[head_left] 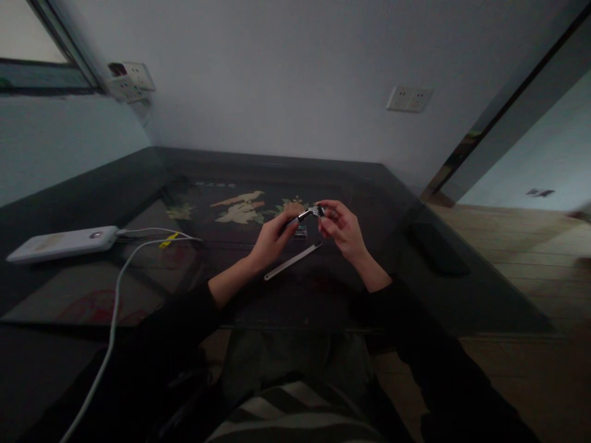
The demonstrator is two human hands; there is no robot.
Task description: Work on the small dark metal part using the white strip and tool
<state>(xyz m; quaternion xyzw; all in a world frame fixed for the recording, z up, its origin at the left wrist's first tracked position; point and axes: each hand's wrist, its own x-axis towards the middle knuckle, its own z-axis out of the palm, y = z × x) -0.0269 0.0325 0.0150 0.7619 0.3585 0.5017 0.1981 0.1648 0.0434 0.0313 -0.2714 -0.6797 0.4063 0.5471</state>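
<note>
My left hand (274, 237) is closed around the dark handle of what looks like a razor (305, 215), with a shiny silver bent neck. At the neck's far end, the fingertips of my right hand (340, 226) pinch a small dark head piece; whether it is fixed to the neck I cannot tell. Both hands hover over the dark table. Below them lies a small clear case (300, 232) with dark contents. Nearer to me, a slim pale strip (292, 263) with a hole at one end and a dark tip at the other rests slantwise.
On the left of the dark table (295, 301) sits a white power bank (64, 242). Its white cable (116, 295), with a yellow tag (168, 240), runs towards me. A flat black object, perhaps a phone (436, 247), lies at right. Wall sockets (409, 99) are behind.
</note>
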